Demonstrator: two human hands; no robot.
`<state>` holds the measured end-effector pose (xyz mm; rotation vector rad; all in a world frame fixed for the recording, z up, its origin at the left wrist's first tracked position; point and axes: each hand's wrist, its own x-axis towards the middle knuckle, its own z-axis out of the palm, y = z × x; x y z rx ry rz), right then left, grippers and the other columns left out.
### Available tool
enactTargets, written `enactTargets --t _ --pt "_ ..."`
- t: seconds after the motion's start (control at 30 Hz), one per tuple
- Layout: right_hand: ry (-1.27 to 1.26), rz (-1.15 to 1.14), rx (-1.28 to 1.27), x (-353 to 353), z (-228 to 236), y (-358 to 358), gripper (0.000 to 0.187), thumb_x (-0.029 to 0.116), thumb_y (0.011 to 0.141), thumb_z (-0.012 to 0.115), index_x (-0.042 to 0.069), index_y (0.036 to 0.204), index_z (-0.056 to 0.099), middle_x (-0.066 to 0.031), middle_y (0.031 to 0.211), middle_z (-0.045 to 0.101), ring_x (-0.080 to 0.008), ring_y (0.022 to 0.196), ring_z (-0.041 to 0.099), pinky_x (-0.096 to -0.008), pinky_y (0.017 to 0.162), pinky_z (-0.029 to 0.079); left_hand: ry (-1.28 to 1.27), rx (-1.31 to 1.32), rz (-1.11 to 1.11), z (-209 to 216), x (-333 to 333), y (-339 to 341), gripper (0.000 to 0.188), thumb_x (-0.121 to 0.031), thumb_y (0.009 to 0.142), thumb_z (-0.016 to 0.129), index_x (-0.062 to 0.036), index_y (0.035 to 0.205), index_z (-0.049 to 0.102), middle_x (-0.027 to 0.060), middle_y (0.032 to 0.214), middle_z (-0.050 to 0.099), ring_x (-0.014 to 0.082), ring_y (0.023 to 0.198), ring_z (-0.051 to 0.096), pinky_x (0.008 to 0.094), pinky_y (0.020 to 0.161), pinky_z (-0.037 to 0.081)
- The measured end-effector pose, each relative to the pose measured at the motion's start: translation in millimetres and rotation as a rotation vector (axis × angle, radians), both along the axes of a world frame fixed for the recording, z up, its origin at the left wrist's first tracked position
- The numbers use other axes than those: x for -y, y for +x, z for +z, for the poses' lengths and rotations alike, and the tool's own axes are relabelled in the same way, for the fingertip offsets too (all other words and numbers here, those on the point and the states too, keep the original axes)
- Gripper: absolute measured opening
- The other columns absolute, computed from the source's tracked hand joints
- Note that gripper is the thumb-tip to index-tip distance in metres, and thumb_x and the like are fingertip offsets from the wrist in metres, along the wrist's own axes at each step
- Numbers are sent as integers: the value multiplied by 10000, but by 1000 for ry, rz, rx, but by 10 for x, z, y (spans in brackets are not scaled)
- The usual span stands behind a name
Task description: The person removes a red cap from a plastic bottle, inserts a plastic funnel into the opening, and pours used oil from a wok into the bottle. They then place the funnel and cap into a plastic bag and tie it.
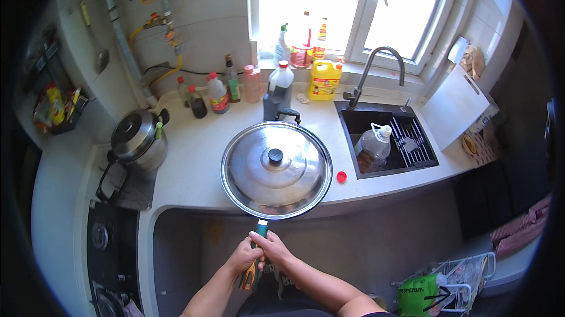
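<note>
A wide wok covered by a domed steel lid (pixel 247 170) with a black knob (pixel 275 156) sits at the counter's front edge. Its long green and wood-brown handle (pixel 249 280) points toward me, and a dark loop handle (pixel 288 113) shows on the far side. My left hand (pixel 241 257) is closed round the long handle. Higher on the same handle, my right hand (pixel 273 247) is wrapped over it, against the left. The lid hides nearly all of the wok's body. To the right of the lid lies a small red bottle cap (pixel 342 177).
Behind the lid stand a large dark-filled jug (pixel 278 90), a yellow jug (pixel 324 80) and several bottles. The dark sink (pixel 385 174) holds a clear plastic jug (pixel 373 147). A steel pot (pixel 136 139) and a gas stove (pixel 112 249) are leftward; a white board (pixel 456 105) leans right.
</note>
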<state>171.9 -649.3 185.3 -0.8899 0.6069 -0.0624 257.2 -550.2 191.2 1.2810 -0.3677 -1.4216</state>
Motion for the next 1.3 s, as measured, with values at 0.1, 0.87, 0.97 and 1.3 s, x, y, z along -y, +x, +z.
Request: enactTargets --t 0.1,0.87,0.97,1.3 --pt "17 -57 14 207 -88 117 305 339 904 565 56 861 460 -23 616 497 -122 346 484 -236 299 409 -35 -7 -85 -99 256 186 258 -69 788 543 -15 1019 441 56 667 529 134 505 559 258 481 489" --pt "-99 -143 35 679 -567 437 330 368 918 526 54 817 549 -7 625 537 -82 391 477 -198 337 399 -30 14 -238 -429 866 626 166 -69 781 537 -15 934 501 54 649 537 148 488 556 271 475 487" --pt "-115 -147 45 681 -571 423 337 366 923 516 48 816 547 -12 626 542 -87 375 479 -193 329 400 -23 15 -233 -414 884 605 158 -78 787 532 -13 929 507 58 647 540 152 489 559 277 478 488" --pt "-546 -146 -201 835 -941 338 500 482 924 462 19 840 630 -68 778 612 -151 722 555 -299 686 458 121 825 -325 -774 916 684 513 -357 731 700 19 1045 548 152 847 643 223 788 637 329 717 495"
